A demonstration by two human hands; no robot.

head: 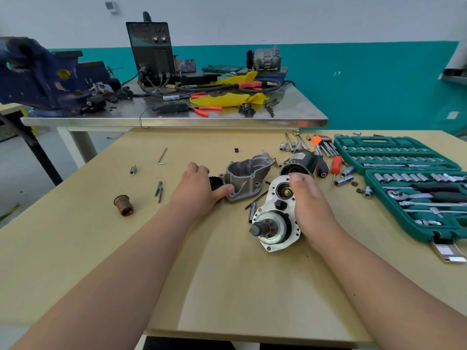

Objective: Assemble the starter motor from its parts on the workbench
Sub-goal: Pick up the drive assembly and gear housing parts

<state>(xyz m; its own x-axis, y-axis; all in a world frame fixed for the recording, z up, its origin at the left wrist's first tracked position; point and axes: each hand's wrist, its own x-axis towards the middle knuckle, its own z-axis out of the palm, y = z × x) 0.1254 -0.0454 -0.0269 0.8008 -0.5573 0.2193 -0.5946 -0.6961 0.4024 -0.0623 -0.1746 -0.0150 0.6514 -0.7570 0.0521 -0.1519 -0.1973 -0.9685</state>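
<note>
The silver starter body (274, 218) with its pinion gear lies on the wooden bench at centre right. My right hand (309, 205) grips its right side, fingers curled over the top edge. Just left stands the grey cast nose housing (246, 176), open side up. My left hand (199, 188) reaches over a black round part (215, 182) beside the housing, thumb touching the housing's flange. Whether the fingers hold the black part is hidden. Behind the starter body lies the black motor field case (300, 164).
An open green socket set (404, 157) fills the right side, with loose sockets, hex keys and a red screwdriver (336, 165) beside it. A brass bushing (123, 205), pliers (159, 191) and a hex key (162, 156) lie left. A cluttered steel table (177, 120) stands behind.
</note>
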